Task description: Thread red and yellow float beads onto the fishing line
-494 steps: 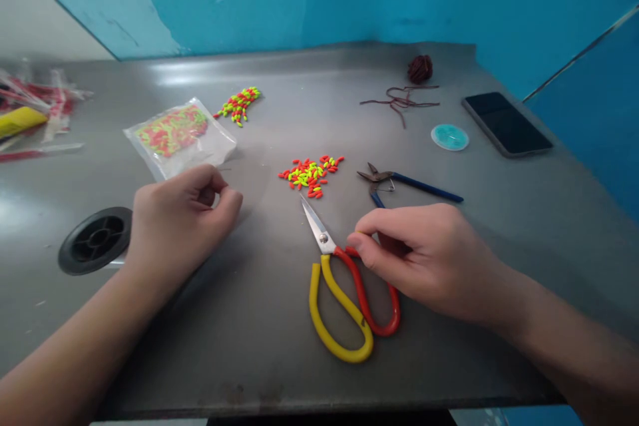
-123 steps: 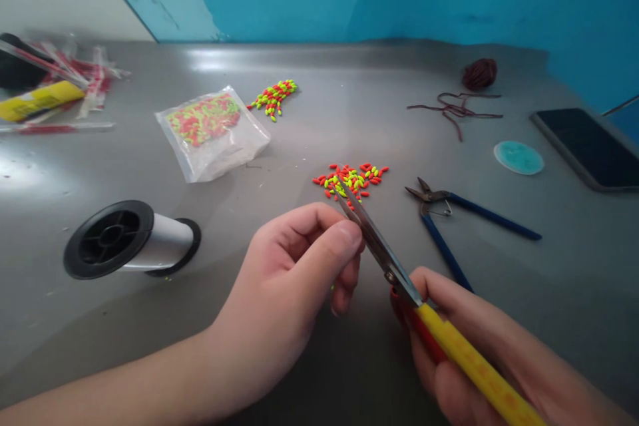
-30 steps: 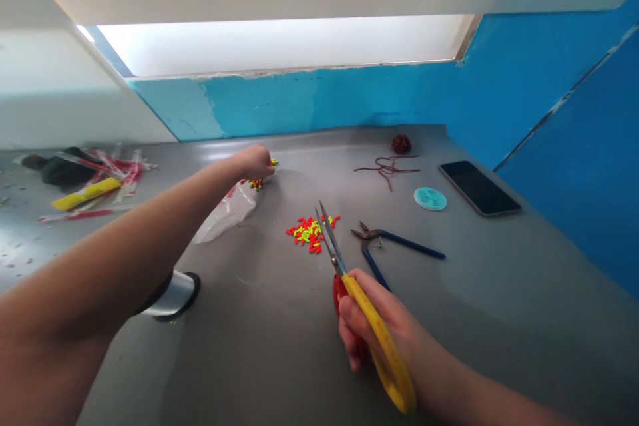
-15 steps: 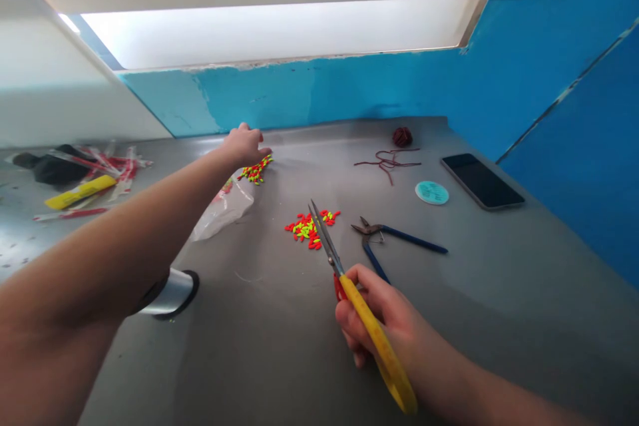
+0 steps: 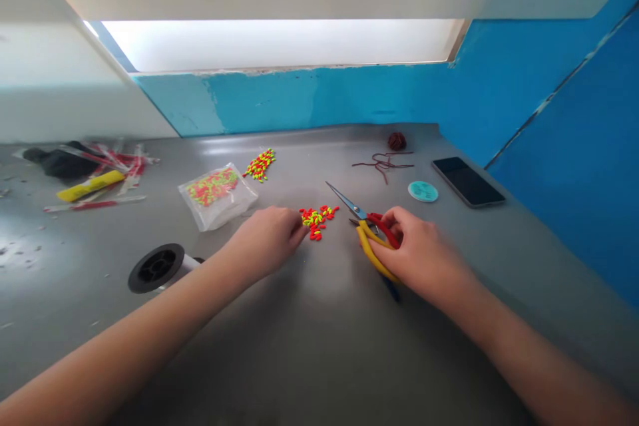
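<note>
My right hand (image 5: 417, 243) grips a pair of scissors (image 5: 349, 202) with red and yellow handles. The blades are together and point up and to the left. Beneath them, mostly hidden, lie blue-handled cutting pliers (image 5: 391, 287). My left hand (image 5: 272, 239) is at the left edge of a small heap of red and yellow-green oval beads (image 5: 317, 219). Its fingers are curled together, and what they hold, if anything, is hidden. Further back is a second heap of the same beads (image 5: 260, 165), beside a clear plastic bag (image 5: 227, 210) holding more of them.
A spool of clear line (image 5: 160, 268) lies beside my left forearm. At the far left are a yellow tube (image 5: 90, 186), red-and-clear wrappers (image 5: 132, 170) and a black item (image 5: 64, 160). On the right are brown cord (image 5: 384, 164), a cord ball (image 5: 397, 141), a teal disc (image 5: 423, 192) and a phone (image 5: 468, 182).
My left hand has come back from the far bead heap to the near one. The scissors have moved up and right over the pliers, and their handles have turned.
</note>
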The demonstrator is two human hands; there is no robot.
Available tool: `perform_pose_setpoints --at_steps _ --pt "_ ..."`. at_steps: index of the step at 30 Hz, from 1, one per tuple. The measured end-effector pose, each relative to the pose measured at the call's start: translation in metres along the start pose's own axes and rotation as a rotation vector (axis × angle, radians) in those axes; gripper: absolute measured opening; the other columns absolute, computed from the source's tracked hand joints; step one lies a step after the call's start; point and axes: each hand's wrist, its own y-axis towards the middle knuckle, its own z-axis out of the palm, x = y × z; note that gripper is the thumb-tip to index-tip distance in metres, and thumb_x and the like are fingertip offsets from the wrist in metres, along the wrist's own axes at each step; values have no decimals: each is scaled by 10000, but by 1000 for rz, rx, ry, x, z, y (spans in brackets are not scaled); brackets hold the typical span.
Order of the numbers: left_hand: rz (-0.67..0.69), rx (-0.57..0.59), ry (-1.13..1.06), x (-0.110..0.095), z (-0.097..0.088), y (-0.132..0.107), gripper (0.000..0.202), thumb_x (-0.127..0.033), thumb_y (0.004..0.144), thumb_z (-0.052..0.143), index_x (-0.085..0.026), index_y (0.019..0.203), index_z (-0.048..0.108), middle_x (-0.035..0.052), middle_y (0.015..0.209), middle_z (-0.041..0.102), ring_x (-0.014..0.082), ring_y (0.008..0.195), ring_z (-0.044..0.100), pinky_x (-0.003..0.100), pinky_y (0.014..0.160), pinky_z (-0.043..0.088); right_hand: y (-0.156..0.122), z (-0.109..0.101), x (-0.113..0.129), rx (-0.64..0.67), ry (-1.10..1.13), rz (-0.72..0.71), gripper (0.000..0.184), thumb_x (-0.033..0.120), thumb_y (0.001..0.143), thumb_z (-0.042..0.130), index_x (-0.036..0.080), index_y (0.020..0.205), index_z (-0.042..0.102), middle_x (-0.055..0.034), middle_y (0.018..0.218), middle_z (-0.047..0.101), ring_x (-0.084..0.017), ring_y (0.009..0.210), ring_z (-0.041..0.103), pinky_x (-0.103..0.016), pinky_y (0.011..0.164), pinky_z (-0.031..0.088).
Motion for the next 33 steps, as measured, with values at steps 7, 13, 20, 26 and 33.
perform_pose_setpoints --at_steps 7,13,20,26,33 --pt "115 -104 -404 14 -6 -21 485 -517 1138 418 -211 892 702 27 799 726 185 715 675 302 637 545 7 3 -15 25 -232 -64 244 468 839 762 244 862 669 -146 824 774 -366 745 717 -374 603 322" --pt "234 -31 -665 3 22 -43 448 -581 1122 419 -249 987 687 -27 682 584 153 580 527 268 505 432 -12 16 -6 -2 -128 -235 247 381 926 727 215 1109 746 -159 1123 801 -404 1022 742 -483 813 517" --pt "417 45 -690 5 46 -55 244 -377 1117 483 -297 1014 690 9 877 778 189 756 707 286 607 517 -25 25 0 117 334 -577 411 413 1035 735 273 1414 660 -88 1370 759 -281 1239 706 -401 1052 549" --pt "472 81 -681 9 55 -58 205 -312 1105 487 -296 1021 674 -19 746 718 159 597 643 273 550 504 -27 29 1 180 398 -688 58 283 1057 731 230 1033 733 1 904 789 -162 844 724 -284 808 546" --pt "466 121 -692 4 55 -57 247 -355 1114 465 -286 965 649 -24 692 636 157 575 594 265 534 483 -30 26 4 152 407 -674 115 219 1059 689 251 951 713 21 835 774 -145 735 698 -271 706 538"
